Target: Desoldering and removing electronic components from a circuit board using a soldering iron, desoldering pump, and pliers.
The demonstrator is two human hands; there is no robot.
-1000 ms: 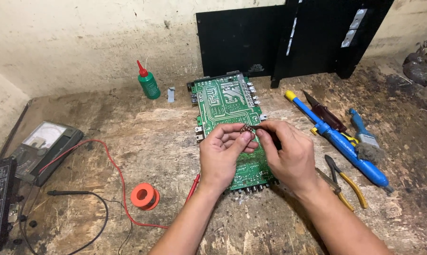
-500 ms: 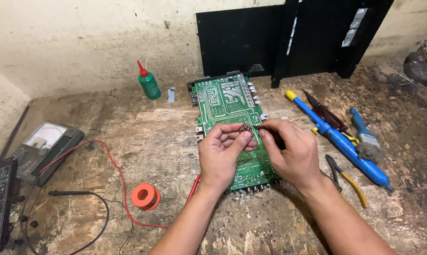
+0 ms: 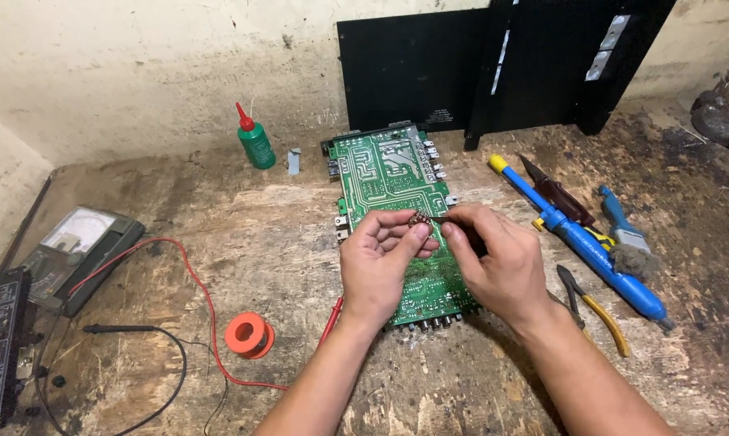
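In the head view, both hands meet above a green circuit board (image 3: pixel 392 182) lying on the worn wooden counter (image 3: pixel 243 242). The left hand (image 3: pixel 378 266) pinches a small brown component (image 3: pixel 418 220) between thumb and fingertips; the right hand (image 3: pixel 501 262) is closed on a thin dark tool whose tip touches that component. A blue desoldering pump (image 3: pixel 578 238) lies just right of the right hand, an orange solder spool (image 3: pixel 249 335) left of the left hand.
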